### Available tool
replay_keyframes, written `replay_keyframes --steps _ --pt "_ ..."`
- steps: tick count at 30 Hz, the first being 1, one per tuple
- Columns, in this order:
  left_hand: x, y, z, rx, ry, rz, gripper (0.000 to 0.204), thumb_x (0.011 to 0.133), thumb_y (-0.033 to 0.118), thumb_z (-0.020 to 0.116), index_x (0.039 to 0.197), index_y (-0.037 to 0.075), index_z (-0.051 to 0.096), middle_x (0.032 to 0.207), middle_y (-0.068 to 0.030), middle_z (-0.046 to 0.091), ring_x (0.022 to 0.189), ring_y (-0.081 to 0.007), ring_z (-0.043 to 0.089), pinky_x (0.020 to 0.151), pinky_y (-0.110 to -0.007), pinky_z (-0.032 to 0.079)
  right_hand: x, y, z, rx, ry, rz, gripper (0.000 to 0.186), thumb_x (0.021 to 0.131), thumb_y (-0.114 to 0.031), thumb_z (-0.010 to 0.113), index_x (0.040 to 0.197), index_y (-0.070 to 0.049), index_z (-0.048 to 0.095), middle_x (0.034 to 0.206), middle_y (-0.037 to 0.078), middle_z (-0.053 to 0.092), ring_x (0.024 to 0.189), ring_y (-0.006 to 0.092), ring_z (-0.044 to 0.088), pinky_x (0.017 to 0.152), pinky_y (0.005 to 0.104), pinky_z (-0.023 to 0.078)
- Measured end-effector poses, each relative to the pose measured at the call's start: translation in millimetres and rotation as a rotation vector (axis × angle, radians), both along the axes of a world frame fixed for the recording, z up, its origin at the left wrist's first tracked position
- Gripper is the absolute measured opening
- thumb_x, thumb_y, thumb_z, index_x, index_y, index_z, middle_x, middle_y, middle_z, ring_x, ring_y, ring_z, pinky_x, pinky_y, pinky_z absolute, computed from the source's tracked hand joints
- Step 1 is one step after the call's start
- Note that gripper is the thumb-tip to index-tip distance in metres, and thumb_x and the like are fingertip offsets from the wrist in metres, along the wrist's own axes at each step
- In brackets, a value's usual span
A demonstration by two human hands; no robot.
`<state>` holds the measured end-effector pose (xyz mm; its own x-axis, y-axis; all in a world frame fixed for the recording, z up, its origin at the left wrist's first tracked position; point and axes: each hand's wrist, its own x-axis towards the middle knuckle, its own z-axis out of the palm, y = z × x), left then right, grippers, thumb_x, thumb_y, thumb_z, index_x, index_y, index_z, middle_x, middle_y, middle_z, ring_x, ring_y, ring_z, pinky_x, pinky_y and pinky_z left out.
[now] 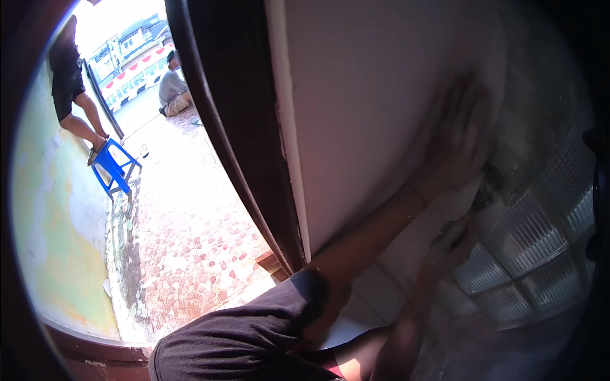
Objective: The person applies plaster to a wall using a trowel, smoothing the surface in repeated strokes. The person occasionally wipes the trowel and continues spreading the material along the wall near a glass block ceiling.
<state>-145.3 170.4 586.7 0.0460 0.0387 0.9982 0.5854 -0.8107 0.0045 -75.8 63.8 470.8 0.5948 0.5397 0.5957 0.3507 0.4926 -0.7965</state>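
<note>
My left hand [454, 136] lies flat against the pale wall [362, 108], fingers stretched upward and a little blurred. Below it, my right hand [452, 244] is closed around the handle of a scraper [486, 190]. Its dark, flat blade points up toward the wall near the heel of my left hand. Dim light hides the blade's edge, so I cannot tell whether it touches the surface. A rougher, greyish patch of wall [530, 127] lies to the right of both hands.
Ribbed glass blocks [534, 238] sit in the wall at lower right. To the left, a dark door frame [235, 127] borders a bright stone-paved yard [197, 235]. Outside, a person [70, 82] stands on a blue plastic stool [114, 162], and another person [173, 89] sits low farther off.
</note>
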Motion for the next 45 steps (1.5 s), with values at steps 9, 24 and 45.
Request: replay_keyframes --steps 9,24,45 --pt "11 2 -36 -0.101 -0.079 0.185 0.057 0.092 0.008 0.044 0.14 -0.018 0.03 0.148 -0.0356 0.028 0.14 -0.0505 0.025 0.117 -0.055 0.021 2 -14 1 -0.115 -0.019 0.039 0.028 0.104 -0.019 0.047 0.115 0.005 0.055 0.077 0.008 0.057 0.067 0.0157 0.052 0.059 0.0299 0.044" --pt "25 11 -169 -0.23 -0.109 0.216 0.06 0.088 0.01 0.047 0.139 -0.019 0.032 0.148 -0.0371 0.028 0.139 -0.0513 0.026 0.117 -0.056 0.019 9 -20 9 -0.034 -0.099 -0.066 0.035 0.104 -0.029 0.047 0.119 0.001 0.057 0.074 0.001 0.054 0.061 0.0077 0.045 0.048 0.0225 0.034" --pt "13 17 -225 -0.309 -0.051 0.198 0.062 0.085 0.014 0.052 0.14 -0.012 0.039 0.149 -0.0319 0.03 0.14 -0.0476 0.028 0.116 -0.054 0.023 16 -24 11 -0.073 -0.064 -0.06 0.033 0.105 -0.022 0.045 0.12 0.006 0.055 0.08 0.011 0.06 0.067 0.0181 0.055 0.06 0.0327 0.046"
